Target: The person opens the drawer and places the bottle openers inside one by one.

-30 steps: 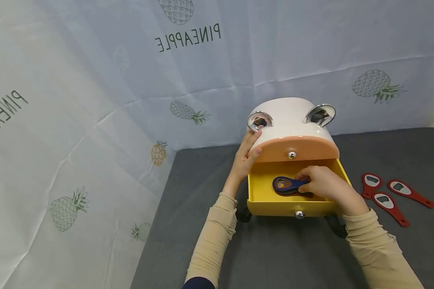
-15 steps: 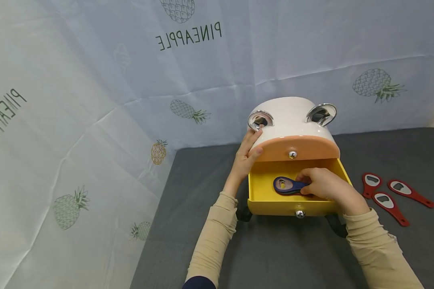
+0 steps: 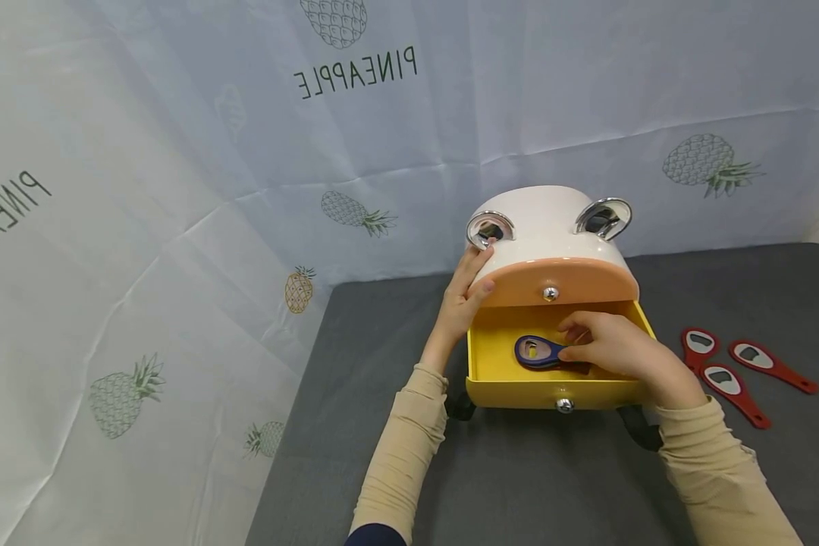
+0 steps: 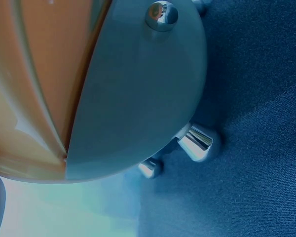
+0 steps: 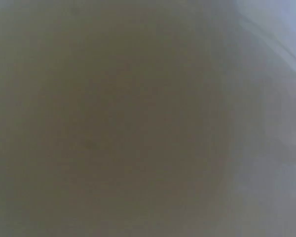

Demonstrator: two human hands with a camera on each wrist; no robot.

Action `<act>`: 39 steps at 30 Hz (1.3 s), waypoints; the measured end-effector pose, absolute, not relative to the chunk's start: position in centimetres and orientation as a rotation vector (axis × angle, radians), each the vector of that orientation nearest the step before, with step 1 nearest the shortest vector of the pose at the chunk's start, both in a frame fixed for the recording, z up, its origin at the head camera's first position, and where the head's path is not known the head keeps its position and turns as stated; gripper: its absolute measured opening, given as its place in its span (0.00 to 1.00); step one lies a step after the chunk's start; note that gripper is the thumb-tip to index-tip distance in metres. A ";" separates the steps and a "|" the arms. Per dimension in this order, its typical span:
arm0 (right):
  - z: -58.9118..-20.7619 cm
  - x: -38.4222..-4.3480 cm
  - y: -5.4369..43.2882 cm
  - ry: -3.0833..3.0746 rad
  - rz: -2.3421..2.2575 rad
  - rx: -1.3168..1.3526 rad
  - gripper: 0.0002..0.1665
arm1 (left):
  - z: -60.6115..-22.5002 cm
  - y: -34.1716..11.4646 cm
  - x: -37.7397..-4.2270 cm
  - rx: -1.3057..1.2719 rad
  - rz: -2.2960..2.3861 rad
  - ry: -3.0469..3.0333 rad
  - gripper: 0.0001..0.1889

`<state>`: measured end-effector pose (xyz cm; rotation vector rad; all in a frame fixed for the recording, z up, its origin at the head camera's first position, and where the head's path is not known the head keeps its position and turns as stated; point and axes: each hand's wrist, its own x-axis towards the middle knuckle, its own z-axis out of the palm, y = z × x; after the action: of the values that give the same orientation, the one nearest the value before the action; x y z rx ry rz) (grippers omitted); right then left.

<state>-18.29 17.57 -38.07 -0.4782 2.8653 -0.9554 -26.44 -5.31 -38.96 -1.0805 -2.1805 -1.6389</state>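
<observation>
A small white cabinet with an orange upper drawer stands on the grey cloth. Its yellow lower drawer is pulled out. Inside lies a blue bottle opener on top of a reddish one, whose handle end peeks out below. My right hand is over the drawer, thumb at the blue handle and fingers lifted apart from it. Against the cabinet's left side rests my left hand, its fingers extended up towards the silver ring and thumb at the front edge. The right wrist view is only a blur.
Three red bottle openers lie on the cloth right of the cabinet. Two silver rings stick up from its top. In the left wrist view, a silver knob and metal feet show. A pineapple-print curtain hangs behind.
My right fingers, earlier gathered at the blue bottle opener's handle, have spread and lifted off it slightly. The blue opener has settled in the drawer. My left hand stays on the cabinet.
</observation>
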 end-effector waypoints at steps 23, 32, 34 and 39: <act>-35.2 -14.6 19.9 2.933 -1.199 -0.261 0.22 | -39.2 -5.4 -26.6 -1.107 -1.645 -2.154 0.45; -37.0 -11.3 20.5 2.954 -1.501 -0.245 0.15 | -39.1 -5.4 -26.5 -1.096 -1.630 -2.151 0.44; -37.8 -10.5 20.3 2.910 -1.641 -0.293 0.14 | -39.0 -5.4 -26.5 -1.091 -1.632 -2.157 0.44; -40.6 -9.4 20.5 2.372 -2.177 -0.694 0.18 | -39.1 -5.4 -26.6 -1.097 -1.651 -2.158 0.44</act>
<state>-9.40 20.53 -40.63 -0.6936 2.3716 -2.1769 -26.63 -5.35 -39.15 -1.0973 -2.1579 -1.6507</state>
